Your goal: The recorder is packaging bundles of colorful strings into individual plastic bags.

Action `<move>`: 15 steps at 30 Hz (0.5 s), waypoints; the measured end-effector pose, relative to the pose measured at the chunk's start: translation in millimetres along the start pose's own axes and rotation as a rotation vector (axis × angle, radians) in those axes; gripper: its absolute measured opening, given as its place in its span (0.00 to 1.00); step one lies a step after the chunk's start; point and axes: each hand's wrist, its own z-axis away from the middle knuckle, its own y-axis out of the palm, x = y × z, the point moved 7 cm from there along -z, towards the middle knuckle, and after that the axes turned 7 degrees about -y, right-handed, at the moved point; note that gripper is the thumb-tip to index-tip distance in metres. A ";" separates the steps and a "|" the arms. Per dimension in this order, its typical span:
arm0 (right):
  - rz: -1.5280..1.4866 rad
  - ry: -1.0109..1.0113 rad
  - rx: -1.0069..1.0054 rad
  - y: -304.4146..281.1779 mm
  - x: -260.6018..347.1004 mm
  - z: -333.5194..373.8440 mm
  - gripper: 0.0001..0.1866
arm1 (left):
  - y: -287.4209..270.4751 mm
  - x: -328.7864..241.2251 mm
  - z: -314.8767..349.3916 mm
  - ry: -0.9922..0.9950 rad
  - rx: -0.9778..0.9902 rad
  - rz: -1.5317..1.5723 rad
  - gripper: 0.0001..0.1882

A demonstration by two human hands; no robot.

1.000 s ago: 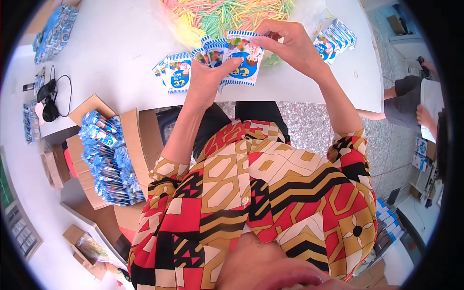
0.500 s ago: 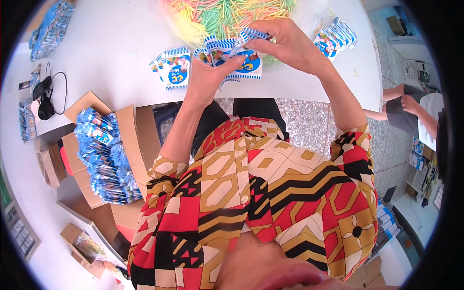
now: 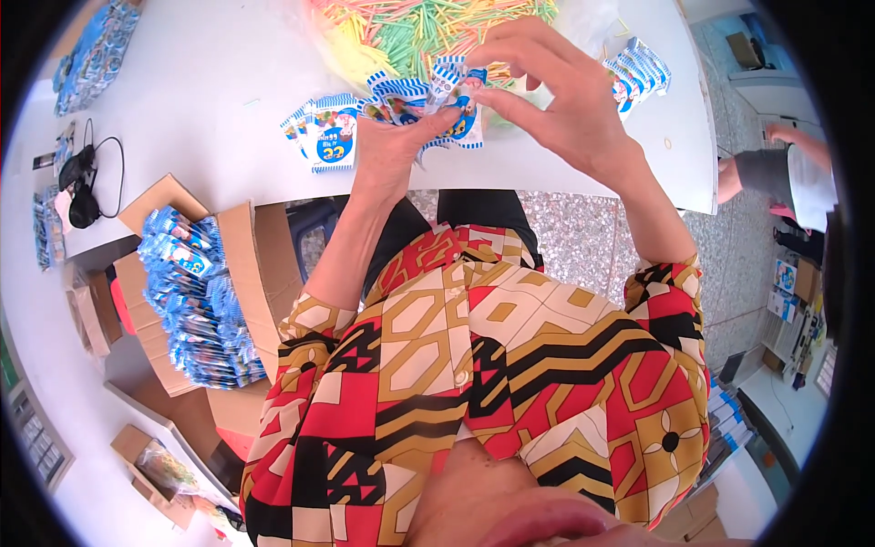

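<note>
Several small blue-and-white striped snack packets (image 3: pixel 467 128) are bunched in my left hand (image 3: pixel 385 153), whose thumb presses across their front. My right hand (image 3: pixel 574 109) is just to the right of the bunch, fingers and thumb spread apart. Its fingertips are close to the top and right edge of the front packet; whether they touch it I cannot tell. To the left of the bunch, a fanned stack of like packets (image 3: pixel 334 137) lies on the white table (image 3: pixel 219 118). Another row of packets (image 3: pixel 641 75) lies past my right hand.
A clear plastic bag of thin pastel sticks (image 3: pixel 447 32) lies at the table's far side. An open cardboard box (image 3: pixel 251 260) full of blue packets (image 3: pixel 196 310) stands at my left. A black corded item (image 3: pixel 84 196) lies on the left table. Another person (image 3: pixel 807 173) is at far right.
My right hand has opened and drawn a little right from the packets it pinched. The bunch in my left hand has tilted. The other person has moved slightly.
</note>
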 end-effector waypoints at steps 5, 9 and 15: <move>0.213 -0.152 -0.051 5.8 4.2 -1.8 0.11 | 0.0 1.7 3.3 0.016 -0.025 -0.062 0.13; 0.300 -0.186 -0.005 11.0 5.6 1.9 0.08 | 1.4 -0.6 3.7 0.037 -0.041 -0.014 0.12; 0.309 -0.381 0.008 25.2 17.7 7.9 0.06 | -3.8 -2.8 9.8 -0.045 -0.165 -0.156 0.11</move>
